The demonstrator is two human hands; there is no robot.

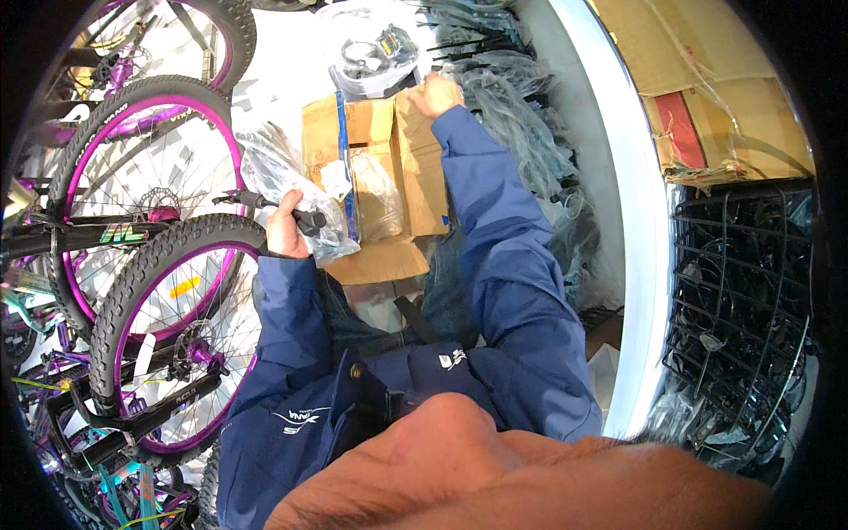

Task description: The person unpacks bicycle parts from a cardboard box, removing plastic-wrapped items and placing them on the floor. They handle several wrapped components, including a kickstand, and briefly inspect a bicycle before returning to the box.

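Observation:
My left hand (287, 227) is closed around a black rod-like part (306, 219) with a thick rounded end; its exact kind is unclear. Against the same hand lies a clear plastic bag (276, 168). An open cardboard box (371, 262) sits between my arms, with a crumpled clear bag (378, 196) inside and blue tape (342, 141) along its left flap. My right hand (437, 94) is closed at the far corner of the box's right flap; its fingertips are partly hidden.
A clear tub (362, 87) with dark parts stands beyond the box. Bicycle wheels (113, 340) with purple rims crowd the left. Plastic-wrapped dark parts (512, 115) line the right, beside a white edge (638, 221). Farther right are a large carton (724, 53) and a black wire basket (738, 291).

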